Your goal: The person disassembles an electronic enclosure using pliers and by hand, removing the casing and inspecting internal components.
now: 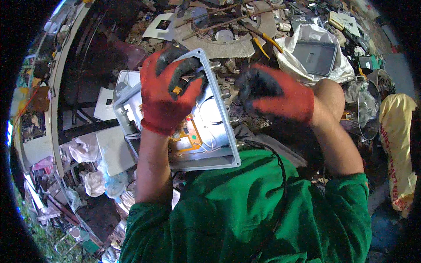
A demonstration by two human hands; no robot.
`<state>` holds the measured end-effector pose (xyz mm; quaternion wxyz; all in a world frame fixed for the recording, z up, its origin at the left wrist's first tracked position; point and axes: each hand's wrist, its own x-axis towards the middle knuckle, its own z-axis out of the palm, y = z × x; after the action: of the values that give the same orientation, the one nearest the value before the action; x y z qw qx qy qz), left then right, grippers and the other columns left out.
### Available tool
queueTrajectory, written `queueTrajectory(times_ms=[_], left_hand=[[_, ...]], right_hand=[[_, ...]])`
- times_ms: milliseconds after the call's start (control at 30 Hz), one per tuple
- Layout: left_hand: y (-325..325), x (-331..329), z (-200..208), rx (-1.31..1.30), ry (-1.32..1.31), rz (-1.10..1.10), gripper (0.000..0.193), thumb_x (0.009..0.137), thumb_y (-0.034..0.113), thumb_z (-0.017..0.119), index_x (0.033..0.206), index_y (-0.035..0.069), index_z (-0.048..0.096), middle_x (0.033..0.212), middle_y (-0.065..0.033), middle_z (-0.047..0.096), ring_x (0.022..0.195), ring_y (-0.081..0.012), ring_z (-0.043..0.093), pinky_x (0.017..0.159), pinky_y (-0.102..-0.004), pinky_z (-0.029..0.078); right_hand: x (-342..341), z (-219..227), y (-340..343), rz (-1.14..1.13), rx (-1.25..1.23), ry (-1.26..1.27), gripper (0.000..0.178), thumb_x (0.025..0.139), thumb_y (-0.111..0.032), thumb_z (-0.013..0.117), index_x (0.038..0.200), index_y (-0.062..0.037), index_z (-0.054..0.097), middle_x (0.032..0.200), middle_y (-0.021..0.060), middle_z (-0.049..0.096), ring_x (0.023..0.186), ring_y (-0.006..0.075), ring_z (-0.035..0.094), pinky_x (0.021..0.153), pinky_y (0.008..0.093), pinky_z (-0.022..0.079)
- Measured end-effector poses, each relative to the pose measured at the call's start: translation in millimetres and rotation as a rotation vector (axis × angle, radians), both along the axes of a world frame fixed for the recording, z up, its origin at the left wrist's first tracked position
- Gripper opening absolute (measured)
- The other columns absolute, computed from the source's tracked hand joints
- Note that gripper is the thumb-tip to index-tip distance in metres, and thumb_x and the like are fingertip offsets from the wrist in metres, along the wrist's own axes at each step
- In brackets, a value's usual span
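A grey metal enclosure box (235, 144) rests tilted against my lap, its open side facing up. Inside show an orange circuit board (191, 136) and thin white wires. Several round metal connectors (226, 93) stick out from its right wall. My left hand (169, 92), in a red and black glove, reaches into the upper part of the box. Its fingers are curled together near the right wall, and what they grip is hidden. My right hand (276, 93), gloved alike, is closed just right of the connectors, apart from the box. Blur hides anything in its fingers.
Pliers with orange handles (268, 44) lie beyond the box near a round concrete-like slab (232, 51). A grey lid or tray (313, 57) sits on a white sack (294, 41) at the far right. A yellow sack (397, 144) lies at right. Scrap crowds the left side.
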<state>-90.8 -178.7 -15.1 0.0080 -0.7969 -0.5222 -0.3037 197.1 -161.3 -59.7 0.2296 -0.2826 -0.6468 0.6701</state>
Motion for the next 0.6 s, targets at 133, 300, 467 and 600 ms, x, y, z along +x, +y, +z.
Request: queueTrajectory(times_ms=[133,300,467,600], left_hand=[[2.5,1.5,-0.1,-0.065,-0.073,-0.032,0.04,0.068,0.021,0.082,0.106,0.011,0.073,0.121,-0.0192,0.062,0.115,-0.041,0.056,0.103,-0.0512,0.042],[4.8,12.9,-3.1,-0.028,0.055,-0.045,0.047,0.073,0.03,0.082,0.115,0.014,0.071,0.133,-0.0226,0.056,0.127,-0.0428,0.048,0.11,-0.0512,0.039],[7.3,21.6,-5.6,-0.012,0.057,-0.099,0.047,0.073,0.035,0.08,0.115,0.016,0.071,0.132,-0.0209,0.057,0.125,-0.0426,0.05,0.109,-0.0519,0.038],[8.5,25.0,-10.0,0.007,0.041,-0.119,0.045,0.074,0.034,0.079,0.114,0.015,0.071,0.133,-0.0201,0.056,0.126,-0.0435,0.049,0.109,-0.0502,0.038]], right_hand=[[-11.2,20.2,-46.7,-0.03,0.184,-0.118,0.053,0.084,-0.019,0.076,0.129,-0.0012,0.055,0.115,0.0119,0.068,0.105,0.0209,0.065,0.093,0.036,0.051],[-20.4,11.9,-77.1,-0.3,0.201,-0.122,0.052,0.081,-0.019,0.076,0.128,-0.0032,0.058,0.113,0.0162,0.069,0.101,0.0264,0.069,0.091,0.0388,0.053],[-14.0,13.3,-85.0,-0.335,0.109,-0.206,0.054,0.08,-0.015,0.076,0.128,0.0009,0.057,0.113,0.0153,0.069,0.104,0.0239,0.067,0.094,0.0362,0.051],[-7.6,11.7,-86.4,-0.328,0.031,-0.175,0.053,0.081,-0.015,0.076,0.127,0.0005,0.057,0.112,0.0124,0.069,0.104,0.0201,0.065,0.093,0.0346,0.05]])
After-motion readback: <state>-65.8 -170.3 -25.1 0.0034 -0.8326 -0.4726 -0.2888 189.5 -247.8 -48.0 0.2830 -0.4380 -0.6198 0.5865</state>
